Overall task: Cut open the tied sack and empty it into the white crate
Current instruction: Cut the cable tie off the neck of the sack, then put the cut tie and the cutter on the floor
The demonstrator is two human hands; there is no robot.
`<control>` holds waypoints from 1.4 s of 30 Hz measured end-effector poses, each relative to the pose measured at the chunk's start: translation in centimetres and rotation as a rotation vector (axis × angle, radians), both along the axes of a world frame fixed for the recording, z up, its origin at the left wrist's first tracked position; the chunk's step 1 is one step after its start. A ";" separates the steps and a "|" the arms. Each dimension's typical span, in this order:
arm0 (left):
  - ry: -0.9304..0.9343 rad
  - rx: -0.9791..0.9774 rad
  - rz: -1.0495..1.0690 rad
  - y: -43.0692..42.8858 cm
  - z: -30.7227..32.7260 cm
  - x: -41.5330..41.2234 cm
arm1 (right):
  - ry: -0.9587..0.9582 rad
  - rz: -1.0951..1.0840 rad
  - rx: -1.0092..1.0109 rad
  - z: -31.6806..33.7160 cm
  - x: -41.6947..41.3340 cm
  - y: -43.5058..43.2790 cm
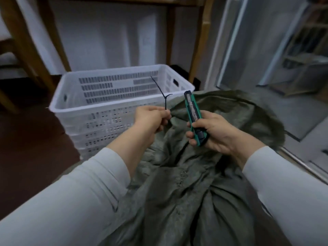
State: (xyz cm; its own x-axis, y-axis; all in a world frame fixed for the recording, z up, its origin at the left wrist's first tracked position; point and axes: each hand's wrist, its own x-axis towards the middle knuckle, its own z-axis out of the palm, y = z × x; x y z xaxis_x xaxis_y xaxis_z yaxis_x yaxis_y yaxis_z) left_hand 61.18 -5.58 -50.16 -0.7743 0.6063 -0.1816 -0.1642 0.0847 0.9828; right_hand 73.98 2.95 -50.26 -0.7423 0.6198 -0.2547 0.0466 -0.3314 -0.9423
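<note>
Because the olive sack (pixel 204 174) is the bulk of the job, it lies slumped under both forearms, its loosened mouth rising just beyond the right hand (pixel 211 132) and gaping toward the white crate (pixel 99 110), which stands empty just past the left hand (pixel 150 119) so the contents need only a short tip forward. That right hand is wrapped around a green utility knife (pixel 194 118), fingers curled over the lower handle and thumb across the slider, the tip held upright and away from the cloth; I judge this keeps the edge safe, though blur hides whether any blade is out. Pinched between the left thumb and forefinger, a black cable tie (pixel 164 94) sticks up above that hand, apparently cut free and lifted clear of the sack's neck.
</note>
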 end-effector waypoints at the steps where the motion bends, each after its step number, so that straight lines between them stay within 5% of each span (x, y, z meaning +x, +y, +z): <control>1: -0.009 0.018 -0.043 0.9 0.3 1.1 | -0.007 -0.061 -0.001 0.5 1.3 0.4; 14: 0.140 0.008 -0.418 7.2 -0.7 18.4 | 0.211 -0.569 -0.196 -1.7 16.7 4.1; 25: 0.172 -0.298 -0.780 13.2 -8.5 40.2 | -0.255 -0.900 -0.273 -15.3 41.5 6.4; 32: 0.251 -0.487 -1.022 14.4 -13.8 52.6 | -0.520 -1.199 -0.494 -25.1 57.2 2.1; 42: 0.365 -0.556 -1.191 14.3 -15.9 61.2 | -0.724 -1.290 -0.657 -30.8 64.7 -1.8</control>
